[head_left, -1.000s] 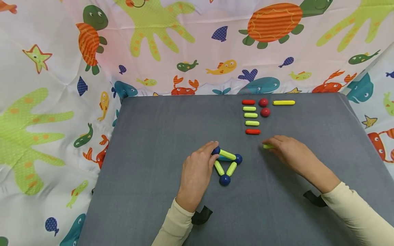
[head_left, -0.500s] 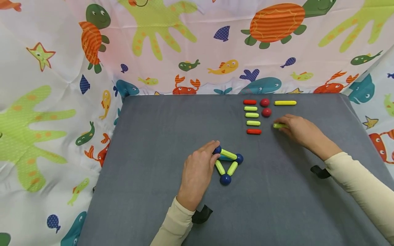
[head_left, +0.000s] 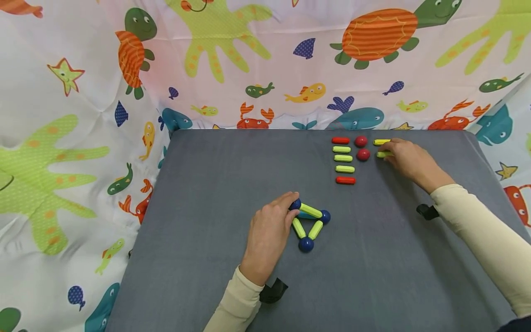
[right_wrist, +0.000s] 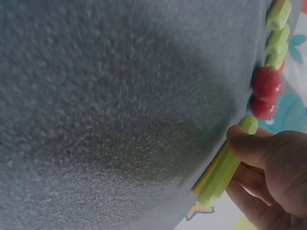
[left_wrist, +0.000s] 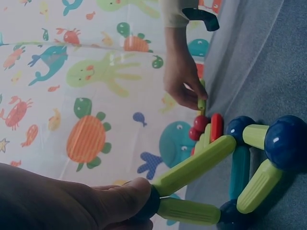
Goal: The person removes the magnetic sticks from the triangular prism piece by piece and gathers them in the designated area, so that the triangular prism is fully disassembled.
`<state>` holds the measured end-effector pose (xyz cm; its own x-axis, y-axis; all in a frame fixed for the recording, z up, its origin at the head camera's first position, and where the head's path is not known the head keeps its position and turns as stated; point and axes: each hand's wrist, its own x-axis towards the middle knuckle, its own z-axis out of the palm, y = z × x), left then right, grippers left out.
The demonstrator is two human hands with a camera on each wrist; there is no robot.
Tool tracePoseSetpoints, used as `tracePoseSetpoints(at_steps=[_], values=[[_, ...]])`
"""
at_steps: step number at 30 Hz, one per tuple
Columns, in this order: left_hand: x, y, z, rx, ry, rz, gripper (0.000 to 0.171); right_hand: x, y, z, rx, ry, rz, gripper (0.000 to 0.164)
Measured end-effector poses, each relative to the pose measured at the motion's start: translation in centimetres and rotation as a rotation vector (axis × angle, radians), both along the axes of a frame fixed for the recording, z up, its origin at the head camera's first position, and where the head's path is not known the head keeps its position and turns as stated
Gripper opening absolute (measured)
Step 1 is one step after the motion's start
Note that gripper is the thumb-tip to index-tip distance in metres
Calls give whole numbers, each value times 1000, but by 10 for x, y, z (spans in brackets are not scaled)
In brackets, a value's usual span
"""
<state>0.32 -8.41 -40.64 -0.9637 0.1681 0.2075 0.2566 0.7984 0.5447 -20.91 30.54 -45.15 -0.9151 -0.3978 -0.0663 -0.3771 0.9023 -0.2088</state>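
My left hand (head_left: 267, 233) pinches a dark blue ball (left_wrist: 151, 203) at the raised corner of a small frame of magnetic rods and balls. Light green rods (left_wrist: 194, 165) run down from that ball. A teal rod (left_wrist: 240, 172) lies low between two other blue balls, and another blue ball (head_left: 306, 244) forms the corner nearest me. At the back right, my right hand (head_left: 408, 161) holds a long light green magnetic rod (right_wrist: 225, 170) between thumb and fingers. Just beyond it lies a yellow rod (head_left: 380, 142), its right part hidden by the hand.
Left of my right hand are two red balls (head_left: 362, 154). Beside them runs a column of short rods, with green rods (head_left: 343, 158) between a red rod (head_left: 345, 180) and another red one. The grey table (head_left: 207, 184) ends at a sea-animal patterned cloth (head_left: 282, 60).
My right hand has carried the green rod away from me and slightly right, up to the yellow rod. The left hand stays at the blue ball of the frame.
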Motion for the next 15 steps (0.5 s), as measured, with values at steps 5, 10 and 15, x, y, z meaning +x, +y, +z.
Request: tracePoseSetpoints(at_steps=[5, 10, 15], values=[[0, -1, -1, 29, -13, -5, 40, -5, 3, -4, 11, 1, -5, 32], [-1, -2, -2, 51, -17, -11, 40, -8, 7, -8, 7, -6, -3, 32], [-2, -4, -3, 89, -39, -11, 40, -9, 6, -11, -14, 16, 8, 32]])
